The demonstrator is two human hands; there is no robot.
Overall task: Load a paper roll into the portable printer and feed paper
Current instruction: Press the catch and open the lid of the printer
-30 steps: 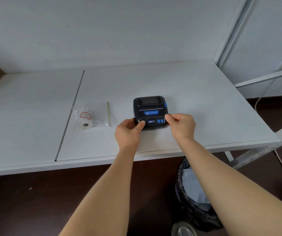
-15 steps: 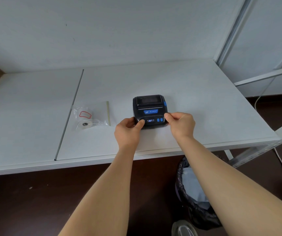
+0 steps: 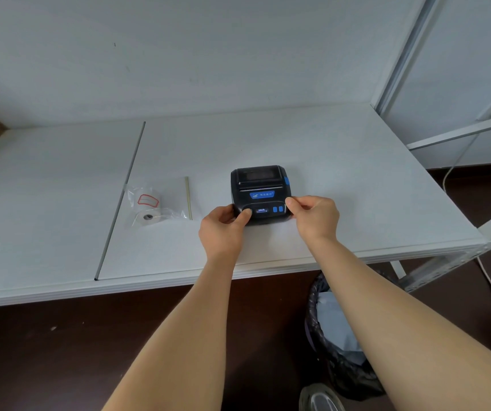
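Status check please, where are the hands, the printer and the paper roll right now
Left hand and right hand grip the printer at its near corners. Printer lid shut. Paper roll sits bagged on the table, left of printer. Nothing in the way.

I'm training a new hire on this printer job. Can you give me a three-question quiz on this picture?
1. True or false: the printer lid is open.
2. Where is the paper roll? A) in the printer B) in a clear bag left of the printer C) in the right hand
3. Fill in: the left hand has its thumb on the printer's near ____ corner.

Key
1. False: the lid is shut.
2. B: the roll lies bagged on the table, apart from the printer.
3. Left; the right hand grips the near right corner.
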